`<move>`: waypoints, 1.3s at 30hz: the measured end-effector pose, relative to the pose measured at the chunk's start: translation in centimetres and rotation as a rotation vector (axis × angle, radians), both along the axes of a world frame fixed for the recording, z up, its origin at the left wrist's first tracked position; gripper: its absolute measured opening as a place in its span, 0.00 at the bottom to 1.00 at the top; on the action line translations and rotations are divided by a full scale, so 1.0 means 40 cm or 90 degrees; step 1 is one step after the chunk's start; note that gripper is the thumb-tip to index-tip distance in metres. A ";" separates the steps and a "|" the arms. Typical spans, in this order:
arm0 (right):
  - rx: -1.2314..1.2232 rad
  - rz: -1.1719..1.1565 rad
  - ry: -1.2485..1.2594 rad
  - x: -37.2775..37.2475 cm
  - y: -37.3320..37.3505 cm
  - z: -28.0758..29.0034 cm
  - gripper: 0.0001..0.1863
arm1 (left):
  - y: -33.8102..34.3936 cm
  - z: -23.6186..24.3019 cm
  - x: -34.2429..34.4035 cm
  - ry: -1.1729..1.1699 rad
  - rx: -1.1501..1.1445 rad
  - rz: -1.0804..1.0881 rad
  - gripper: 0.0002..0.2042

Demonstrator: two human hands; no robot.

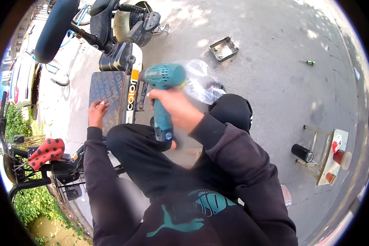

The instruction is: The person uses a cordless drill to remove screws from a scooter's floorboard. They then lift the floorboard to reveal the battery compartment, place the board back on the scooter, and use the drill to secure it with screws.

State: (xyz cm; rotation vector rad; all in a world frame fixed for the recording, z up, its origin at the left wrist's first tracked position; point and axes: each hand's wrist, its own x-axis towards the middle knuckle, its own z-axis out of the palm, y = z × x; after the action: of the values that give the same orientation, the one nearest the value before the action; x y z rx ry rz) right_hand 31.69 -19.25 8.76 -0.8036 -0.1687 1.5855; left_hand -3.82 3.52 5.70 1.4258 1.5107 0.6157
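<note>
A teal cordless drill (pixel 165 78) is gripped by its handle in my right hand (pixel 174 104). Its nose points left, at the side of an electric scooter, close to the orange and white side strip (pixel 132 94); the tip is hidden or blurred, so contact cannot be told. My left hand (pixel 97 112) is over the scooter's dark footboard (pixel 115 88), its fingers curled together; whatever they may pinch is too small to make out.
A clear plastic bag (pixel 201 82) lies just beyond my knee. Farther off are an open dark tray (pixel 224 49) and a green-handled screwdriver (pixel 309 62). To the right, a small stool (pixel 327 158) lies near a black cylinder (pixel 302 153). Another bike (pixel 49 164) stands on the left.
</note>
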 end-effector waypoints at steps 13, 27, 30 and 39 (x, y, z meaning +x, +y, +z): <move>0.332 -0.271 -0.201 0.111 -0.044 0.085 0.21 | -0.366 0.249 0.013 -0.034 0.191 -0.027 0.15; -0.182 0.338 -1.434 0.785 -0.431 -0.438 0.18 | -0.366 0.153 0.633 0.161 0.290 -0.589 0.07; 0.090 0.552 -1.554 0.775 -0.391 -0.663 0.17 | -0.299 0.024 0.785 0.204 0.353 -0.711 0.06; 0.281 0.376 -1.518 0.763 -0.284 -0.985 0.18 | -0.206 -0.250 1.125 0.210 0.174 -0.905 0.06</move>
State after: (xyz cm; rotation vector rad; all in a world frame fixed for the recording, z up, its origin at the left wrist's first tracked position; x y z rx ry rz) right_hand 62.20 -30.60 -30.65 -1.8924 -2.4151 0.0931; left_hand 41.19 -4.71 -4.28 2.3996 0.3034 -0.3347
